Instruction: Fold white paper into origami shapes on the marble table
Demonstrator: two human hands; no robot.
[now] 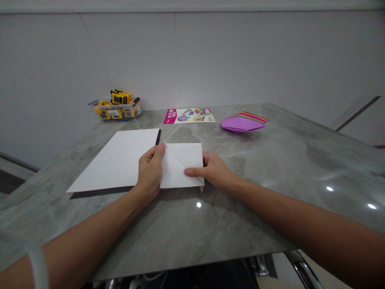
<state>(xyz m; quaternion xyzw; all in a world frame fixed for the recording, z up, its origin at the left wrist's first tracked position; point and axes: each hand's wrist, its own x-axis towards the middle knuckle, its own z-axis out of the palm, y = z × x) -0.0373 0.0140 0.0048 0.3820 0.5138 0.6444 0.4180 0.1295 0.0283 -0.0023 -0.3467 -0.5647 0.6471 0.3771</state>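
A folded white paper (177, 154) is held over the tabletop (180, 237), about midway across and between its near and far edges. A crease slants down its face toward the right (a small tip pokes out below its lower right corner). The left hand (151, 168) pinches its left side, thumb at the upper left; the right hand (215, 170) grips the right side, thumb laid flat on the face, so both hands are closed on the one paper, a little apart.

Just left of the left hand, toward the tabletop's left edge, a large white sheet (120, 160) lies over something dark. At the far left corner stands a clear box (136, 110) with yellow toy vehicles (120, 98). Along the far edge lie a printed card (189, 116), near the middle, and a purple bundle (240, 123) with rainbow-coloured edges, farther right.
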